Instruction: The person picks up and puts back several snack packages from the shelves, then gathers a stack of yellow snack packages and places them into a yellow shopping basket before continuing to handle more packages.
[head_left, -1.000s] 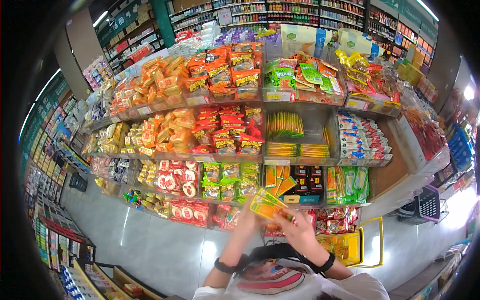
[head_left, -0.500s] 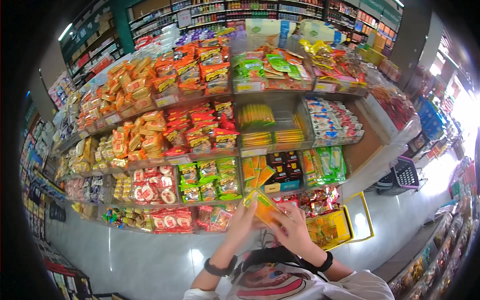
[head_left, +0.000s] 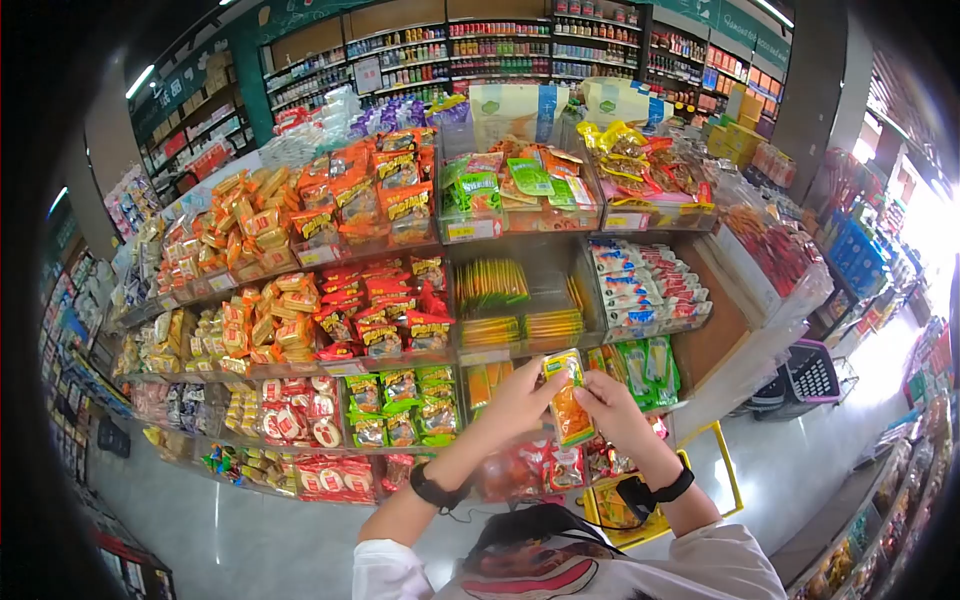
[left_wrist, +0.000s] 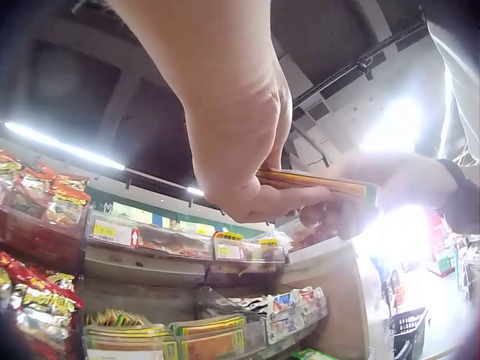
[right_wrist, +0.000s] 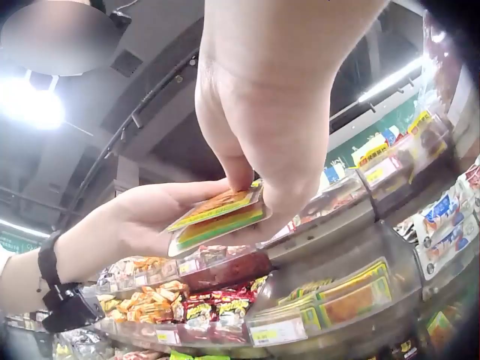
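Observation:
Flat snack packets [head_left: 570,408], orange with a yellow-green border, are held together upright in front of the shelves. My left hand [head_left: 522,402] grips them by their left side, its thumb near the top. On the other side my right hand [head_left: 614,408] pinches their edge between thumb and fingers. Seen from the right wrist, at least two packets [right_wrist: 217,219] lie one over the other, slightly fanned apart. The left wrist view shows their thin edge [left_wrist: 322,180] between the hands.
Similar packets [head_left: 553,328] stand in a middle-shelf bin just beyond my hands. White-and-blue packs [head_left: 648,288] fill the bin to its right. A yellow basket [head_left: 640,525] with packets in it is below right, and a dark basket [head_left: 800,375] is further right.
The packets have turned from a slant to nearly upright, and both hands have moved up and right with them. The left hand's hold has shifted toward the top.

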